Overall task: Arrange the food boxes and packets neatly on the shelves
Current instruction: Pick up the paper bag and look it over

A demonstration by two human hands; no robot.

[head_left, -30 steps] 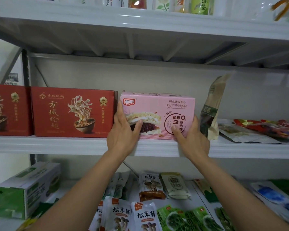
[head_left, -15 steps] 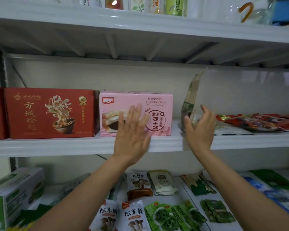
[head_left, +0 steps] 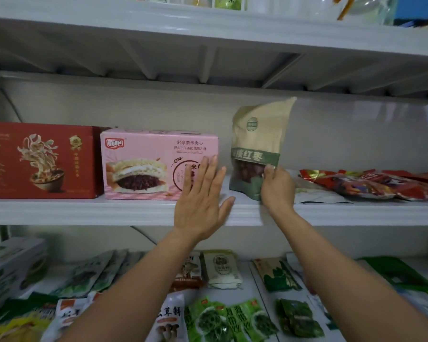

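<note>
Head view: the right hand point(head_left: 278, 191) pinches the lower right corner of a kraft-paper pouch of red dates point(head_left: 257, 144), thumb on its front. It holds the pouch upright on the middle shelf point(head_left: 109, 211), just right of the pink cake box point(head_left: 146, 164). The left hand point(head_left: 203, 201) is flat and open, fingers straight, holding nothing. It lies across the pink box's right end, but whether it touches the card cannot be told. The pink box stands against a red noodle box point(head_left: 40, 159) on its left.

The step looks like standing the pouch next to the boxes. It would go best with the base set flat, the label facing out, and the free hand steadying the top, since a low grip invites slumping.

The pouch is soft matt paper with a green band, a clear window showing dark fruit, and a bent top corner. The boxes are rigid, square-edged card. Glossy red foil packets point(head_left: 368, 183) lie flat to the right
</note>
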